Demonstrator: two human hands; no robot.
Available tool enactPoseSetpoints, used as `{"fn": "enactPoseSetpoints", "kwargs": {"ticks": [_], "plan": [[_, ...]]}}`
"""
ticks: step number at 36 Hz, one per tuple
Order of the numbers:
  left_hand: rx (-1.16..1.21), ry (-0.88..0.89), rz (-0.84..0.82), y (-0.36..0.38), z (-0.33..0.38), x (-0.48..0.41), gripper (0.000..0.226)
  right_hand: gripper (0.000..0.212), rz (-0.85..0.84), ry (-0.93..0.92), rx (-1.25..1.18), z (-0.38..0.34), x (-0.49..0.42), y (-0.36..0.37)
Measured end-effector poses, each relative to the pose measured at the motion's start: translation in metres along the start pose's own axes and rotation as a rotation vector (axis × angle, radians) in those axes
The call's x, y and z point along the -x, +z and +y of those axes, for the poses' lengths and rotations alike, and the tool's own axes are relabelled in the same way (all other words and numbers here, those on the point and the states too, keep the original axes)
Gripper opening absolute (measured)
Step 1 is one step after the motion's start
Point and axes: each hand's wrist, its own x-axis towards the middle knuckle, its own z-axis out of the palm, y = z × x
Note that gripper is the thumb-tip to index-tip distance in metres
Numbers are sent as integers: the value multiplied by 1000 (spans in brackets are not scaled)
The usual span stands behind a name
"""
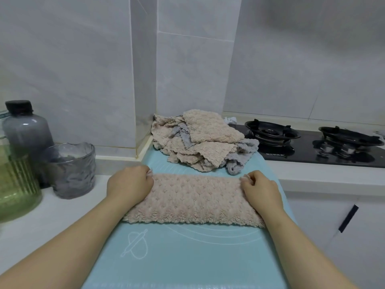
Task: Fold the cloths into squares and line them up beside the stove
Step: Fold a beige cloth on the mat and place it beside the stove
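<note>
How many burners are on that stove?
2. Left burner sits near the cloth pile; right burner sits near the picture's right edge. The stove runs out of view, so more may be hidden.

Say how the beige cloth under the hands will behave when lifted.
The beige cloth looks plush, so it would probably sag between the left hand and right hand. Likely light; the crumpled pile behind suggests no stiffness.

A mat (187, 257) lies on the counter (41, 226) before me. Across it stretches a folded cloth (193, 199); my left hand (129, 184) holds its left end, my right hand (260, 188) its right. Behind it sits a pile of cloths (200, 140), with the stove (312, 147) just right. Left of the mat stand a tumbler (70, 170), a bottle (27, 130) and a jar (14, 184).
</note>
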Motion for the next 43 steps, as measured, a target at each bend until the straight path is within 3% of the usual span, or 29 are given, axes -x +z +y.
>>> {"fn": "enactPoseSetpoints", "kwargs": {"ticks": [3, 6, 13, 18, 21, 28, 32, 36, 39, 43], "plan": [[11, -7, 4, 1, 0, 0, 35, 32, -62, 22, 110, -7, 2, -4], [4, 5, 13, 1, -2, -3, 25, 45, -82, 34, 229, -9, 3, -5], [28, -4, -70, 3, -3, -7, 21, 35, -86, 57, 240, -9, 2, -5], [13, -13, -161, -2, -2, -9, 18, 49, -150, 112, 226, -8, -2, -8], [4, -17, -173, -3, -1, -9, 13, 43, -192, 125, 211, -7, -5, -9], [121, 59, 24, -5, 1, 3, 6, 13, -63, 48, 35, -4, -1, -8], [208, 116, 136, -9, 4, 5, 5, 26, -33, 5, -166, -2, -3, -5], [243, 85, -16, -7, 4, 5, 7, 22, -35, -19, -366, -1, -2, -8], [216, 76, -122, -3, 1, 1, 10, 19, -28, -75, -371, -2, -1, -10], [211, -17, -168, -6, 2, -4, 41, 20, -3, -119, -367, -5, -1, -8]]}}
